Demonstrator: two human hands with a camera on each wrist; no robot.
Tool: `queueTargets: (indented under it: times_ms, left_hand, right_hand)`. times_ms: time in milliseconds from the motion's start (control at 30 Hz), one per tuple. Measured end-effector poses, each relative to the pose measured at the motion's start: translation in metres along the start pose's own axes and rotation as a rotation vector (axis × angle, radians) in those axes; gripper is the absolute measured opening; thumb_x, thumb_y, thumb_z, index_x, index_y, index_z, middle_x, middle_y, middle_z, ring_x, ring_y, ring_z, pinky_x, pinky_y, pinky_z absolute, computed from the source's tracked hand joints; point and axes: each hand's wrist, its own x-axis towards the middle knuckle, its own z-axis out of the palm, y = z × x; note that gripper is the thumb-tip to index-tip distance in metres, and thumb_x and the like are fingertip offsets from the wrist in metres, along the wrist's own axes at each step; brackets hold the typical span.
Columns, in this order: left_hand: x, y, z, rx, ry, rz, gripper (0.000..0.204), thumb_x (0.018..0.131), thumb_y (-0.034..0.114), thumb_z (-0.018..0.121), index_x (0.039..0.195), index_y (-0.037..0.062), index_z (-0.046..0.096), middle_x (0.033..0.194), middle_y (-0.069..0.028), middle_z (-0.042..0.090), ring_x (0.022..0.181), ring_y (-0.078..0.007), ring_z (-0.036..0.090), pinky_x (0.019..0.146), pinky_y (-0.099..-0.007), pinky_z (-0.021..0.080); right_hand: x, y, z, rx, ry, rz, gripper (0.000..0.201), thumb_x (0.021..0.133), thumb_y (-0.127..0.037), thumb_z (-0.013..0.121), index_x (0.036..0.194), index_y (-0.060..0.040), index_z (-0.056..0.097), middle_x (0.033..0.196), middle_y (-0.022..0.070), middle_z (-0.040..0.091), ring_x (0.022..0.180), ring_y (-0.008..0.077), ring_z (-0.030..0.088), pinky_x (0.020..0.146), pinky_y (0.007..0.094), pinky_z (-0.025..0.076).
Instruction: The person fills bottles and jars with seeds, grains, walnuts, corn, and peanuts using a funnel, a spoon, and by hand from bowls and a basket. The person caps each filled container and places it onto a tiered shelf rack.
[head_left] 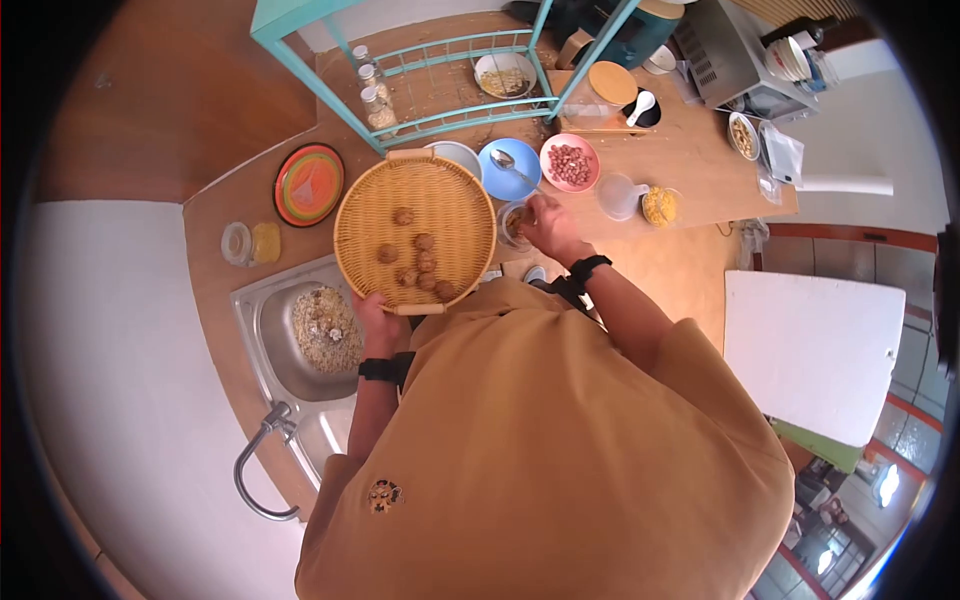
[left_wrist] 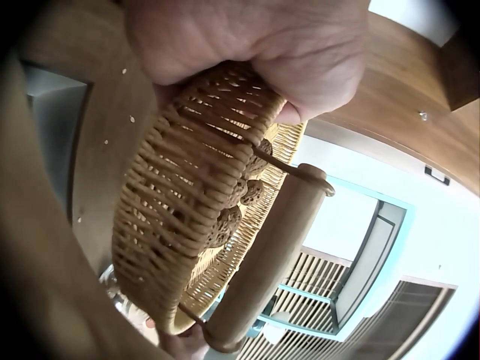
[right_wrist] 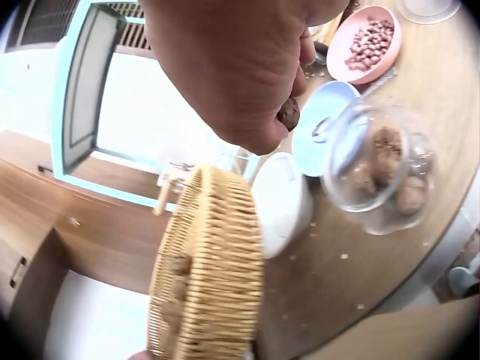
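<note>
A round wicker tray basket (head_left: 455, 200) with wooden handles is gripped at its near rim by my left hand (head_left: 373, 325). Several walnuts (head_left: 425, 242) lie inside it, mostly toward the near side. In the left wrist view the basket stands tilted, the thumb over its rim. My right hand (head_left: 552, 230) pinches one walnut (right_wrist: 289, 114) between thumb and fingers, seen in the right wrist view. Near that hand, a clear jar (right_wrist: 406, 154) stands without a lid, with several walnuts (right_wrist: 386, 161) in it.
Behind the jar are a blue bowl (head_left: 498, 187) with a spoon (head_left: 504, 160), a pink bowl (head_left: 594, 174) of peanuts and a white bowl (right_wrist: 279, 206). A sink (head_left: 262, 345) with pale grains in it is at left. A turquoise rack (head_left: 470, 120) stands at the back.
</note>
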Motion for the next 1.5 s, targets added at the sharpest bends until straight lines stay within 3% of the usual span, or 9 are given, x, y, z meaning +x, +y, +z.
queueTargets:
  times_ms: [233, 333, 633, 767, 833, 933, 1033, 1200, 1500]
  left_hand:
    - [0.001, 0.003, 0.001, -0.001, -0.079, -0.057, 0.061, 0.064, -0.01, 0.039, 0.125, -0.0037, 0.042, 0.119, -0.0158, 0.056, 0.108, -0.0318, 0.059, 0.093, -0.0416, 0.051]
    - [0.0, 0.0, 0.007, 0.008, -0.062, -0.066, 0.061, 0.064, -0.009, 0.039, 0.125, -0.0042, 0.043, 0.118, -0.0162, 0.056, 0.106, -0.0315, 0.059, 0.09, -0.0409, 0.053]
    - [0.007, -0.011, 0.004, 0.106, -0.157, -0.116, 0.061, 0.062, -0.01, 0.039, 0.123, -0.0044, 0.045, 0.117, -0.0163, 0.057, 0.102, -0.0305, 0.062, 0.086, -0.0384, 0.055]
    - [0.005, -0.011, 0.006, 0.091, -0.158, -0.099, 0.063, 0.062, -0.011, 0.038, 0.125, -0.0042, 0.044, 0.117, -0.0164, 0.056, 0.103, -0.0302, 0.061, 0.086, -0.0386, 0.055]
    - [0.002, -0.006, 0.01, 0.022, -0.098, -0.045, 0.064, 0.063, -0.011, 0.038, 0.127, -0.0035, 0.042, 0.118, -0.0164, 0.056, 0.105, -0.0304, 0.06, 0.087, -0.0395, 0.054]
    - [-0.003, 0.006, 0.011, -0.023, -0.038, -0.07, 0.064, 0.064, -0.01, 0.039, 0.128, -0.0025, 0.04, 0.118, -0.0155, 0.055, 0.104, -0.0305, 0.06, 0.088, -0.0407, 0.053]
    - [0.004, 0.003, -0.002, -0.013, 0.071, -0.042, 0.063, 0.065, -0.008, 0.041, 0.127, -0.0021, 0.041, 0.119, -0.015, 0.055, 0.103, -0.0304, 0.06, 0.088, -0.0422, 0.053]
    - [0.008, 0.003, -0.013, -0.017, 0.031, -0.048, 0.059, 0.066, -0.008, 0.043, 0.124, -0.0014, 0.044, 0.117, -0.0134, 0.057, 0.1, -0.0295, 0.061, 0.087, -0.0429, 0.053]
    - [0.005, -0.007, 0.001, -0.046, -0.044, -0.022, 0.058, 0.065, -0.01, 0.04, 0.123, -0.0049, 0.045, 0.114, -0.0154, 0.058, 0.099, -0.0286, 0.063, 0.084, -0.0386, 0.056]
  right_hand:
    - [-0.001, -0.036, -0.01, 0.058, 0.175, -0.047, 0.029, 0.078, -0.014, 0.067, 0.104, -0.0047, 0.058, 0.098, 0.0165, 0.062, 0.092, 0.0364, 0.061, 0.077, 0.045, 0.051]
    - [0.019, -0.077, -0.025, 0.268, 0.109, -0.092, 0.034, 0.08, -0.015, 0.064, 0.111, -0.0045, 0.055, 0.108, 0.0157, 0.059, 0.094, 0.0359, 0.06, 0.079, 0.0431, 0.052]
    - [0.067, -0.114, 0.001, 0.094, -0.271, -0.529, 0.036, 0.082, -0.016, 0.062, 0.117, -0.0105, 0.054, 0.11, 0.014, 0.056, 0.094, 0.0336, 0.061, 0.078, 0.0423, 0.052]
    - [0.053, -0.105, -0.02, 0.202, -0.21, -0.479, 0.03, 0.08, -0.015, 0.064, 0.108, -0.0075, 0.056, 0.104, 0.0141, 0.057, 0.09, 0.0336, 0.061, 0.076, 0.043, 0.052]
    - [0.035, -0.097, -0.048, 0.368, 0.18, -0.261, 0.025, 0.078, -0.013, 0.065, 0.1, -0.0059, 0.056, 0.097, 0.0147, 0.058, 0.088, 0.0349, 0.061, 0.075, 0.0439, 0.051]
    - [0.011, -0.047, -0.041, 0.229, 0.089, 0.005, 0.025, 0.075, -0.01, 0.066, 0.098, -0.0055, 0.055, 0.089, 0.0154, 0.059, 0.088, 0.0361, 0.06, 0.076, 0.0447, 0.05]
    - [-0.009, -0.007, -0.01, 0.044, -0.076, -0.012, 0.024, 0.075, -0.008, 0.065, 0.096, -0.0049, 0.054, 0.088, 0.0167, 0.06, 0.088, 0.0371, 0.059, 0.076, 0.0449, 0.05]
    - [-0.009, -0.009, -0.003, 0.135, 0.096, -0.065, 0.029, 0.075, -0.008, 0.067, 0.102, -0.0046, 0.057, 0.091, 0.017, 0.061, 0.088, 0.0377, 0.059, 0.076, 0.0458, 0.05]
    - [0.035, -0.137, -0.024, 0.2, -0.14, -0.611, 0.033, 0.076, -0.004, 0.064, 0.109, -0.0053, 0.059, 0.104, 0.0138, 0.062, 0.091, 0.0341, 0.062, 0.075, 0.0413, 0.053]
